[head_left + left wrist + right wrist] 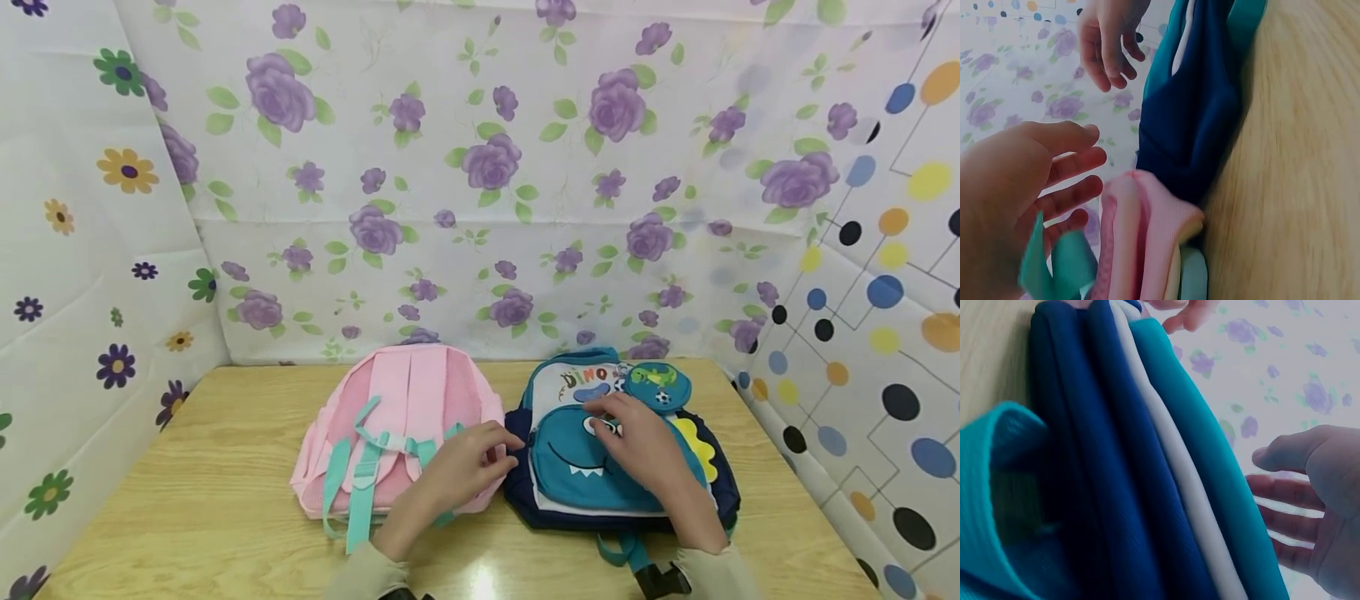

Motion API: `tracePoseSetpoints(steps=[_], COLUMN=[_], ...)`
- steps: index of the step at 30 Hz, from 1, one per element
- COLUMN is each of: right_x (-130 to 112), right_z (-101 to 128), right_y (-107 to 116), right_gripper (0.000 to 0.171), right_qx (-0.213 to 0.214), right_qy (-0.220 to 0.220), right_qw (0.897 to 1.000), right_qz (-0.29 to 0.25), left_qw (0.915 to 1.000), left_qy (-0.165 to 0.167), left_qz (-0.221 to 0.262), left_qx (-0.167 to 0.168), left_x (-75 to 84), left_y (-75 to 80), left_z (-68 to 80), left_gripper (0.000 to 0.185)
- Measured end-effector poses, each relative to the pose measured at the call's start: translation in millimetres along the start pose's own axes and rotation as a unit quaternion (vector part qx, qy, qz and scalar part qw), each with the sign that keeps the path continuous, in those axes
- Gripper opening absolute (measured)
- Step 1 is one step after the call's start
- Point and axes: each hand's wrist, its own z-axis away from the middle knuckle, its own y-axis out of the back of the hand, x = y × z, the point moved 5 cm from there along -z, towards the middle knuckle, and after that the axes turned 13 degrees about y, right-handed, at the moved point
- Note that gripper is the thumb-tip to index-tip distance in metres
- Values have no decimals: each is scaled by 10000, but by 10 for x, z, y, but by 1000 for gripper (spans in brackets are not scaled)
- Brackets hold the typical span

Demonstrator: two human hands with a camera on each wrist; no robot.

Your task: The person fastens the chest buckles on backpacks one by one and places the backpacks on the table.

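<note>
Blue-and-teal fabric dinosaur backpack [600,467] flat on wooden table [225,500], right of centre, touching pink mesh-backed backpack [397,433]. Right hand [637,442] resting loose-fingered on teal front pocket; left hand [468,467] relaxed, holding nothing, at seam between bags. Probably soft, light, floppy; best grasped by strap or top edge.

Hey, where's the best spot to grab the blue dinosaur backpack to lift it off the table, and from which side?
Probably by its near bottom edge, coming in from the person's side. The blue dinosaur backpack lies flat, front up, on the table, its top toward the wall; any top handle is not visible. A teal strap sticks out at the near edge. The right hand already hovers over its front.
</note>
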Motion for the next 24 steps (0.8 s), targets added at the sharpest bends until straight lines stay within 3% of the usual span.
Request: tracePoseSetpoints(steps=[7, 15, 24], right_x=[215, 459, 730], right_z=[85, 174, 260], right_y=[63, 125, 166], right_gripper=[21, 24, 25], right_qx=[-217, -382, -241], right_qy=[-354, -688, -747], right_qw=[9991, 9968, 9967], right_qz=[100, -164, -209], left_qw=[10000, 9996, 9977], left_qy=[0, 219, 128], left_qz=[-1, -53, -663], left_qx=[2, -183, -55], left_x=[175, 226, 232], left_y=[-32, -102, -157], left_z=[-46, -11, -16], left_gripper=[21, 25, 26])
